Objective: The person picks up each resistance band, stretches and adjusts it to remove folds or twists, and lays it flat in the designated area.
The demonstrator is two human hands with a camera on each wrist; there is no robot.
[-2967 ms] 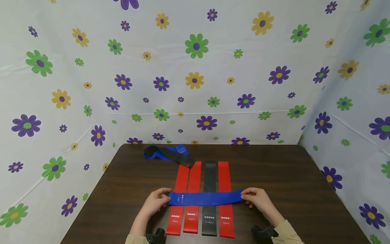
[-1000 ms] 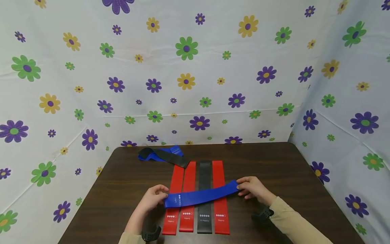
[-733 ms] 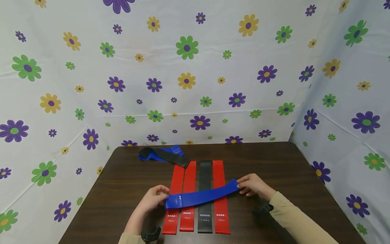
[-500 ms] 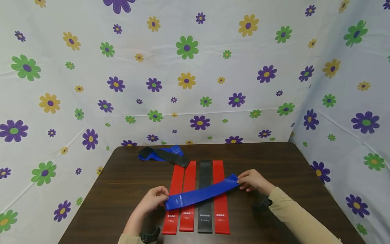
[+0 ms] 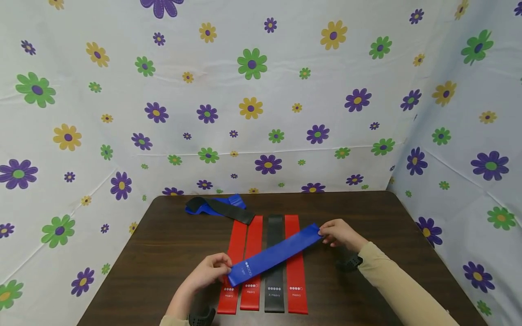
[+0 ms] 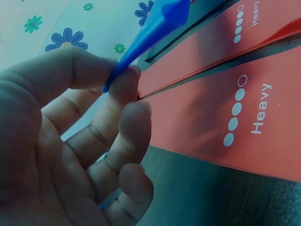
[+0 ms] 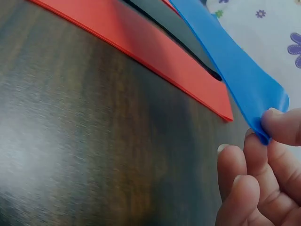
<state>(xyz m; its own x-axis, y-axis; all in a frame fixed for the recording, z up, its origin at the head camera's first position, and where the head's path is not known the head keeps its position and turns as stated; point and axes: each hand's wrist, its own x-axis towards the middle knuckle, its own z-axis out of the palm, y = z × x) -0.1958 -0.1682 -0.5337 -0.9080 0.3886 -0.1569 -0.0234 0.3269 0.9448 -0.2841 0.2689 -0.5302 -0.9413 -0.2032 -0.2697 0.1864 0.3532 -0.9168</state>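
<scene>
We are holding a flat, smooth blue band [image 5: 277,251], printed with dots and the word "Light", on a slant over a row of four bands, its right end lying farther from us. Our left hand [image 5: 210,271] is pinching the printed end between fingertips, its other fingers bending loosely below. Our right hand [image 5: 342,233] is pinching the opposite end with thumb and finger, and there the band is puckering. We cannot tell whether its middle is touching the row.

Beneath it, three flat red bands marked "Heavy" [image 5: 295,276] and one flat black band marked "X-Heavy" [image 5: 275,296] are lying lengthwise on a dark wood-grain table [image 5: 367,213], the black one sitting between the second and third red ones. Beyond our left hand, a loose plain black strip [image 5: 230,210] is crossing a bunched blue strip [image 5: 236,200], its near end overlapping the leftmost red band's far end.
</scene>
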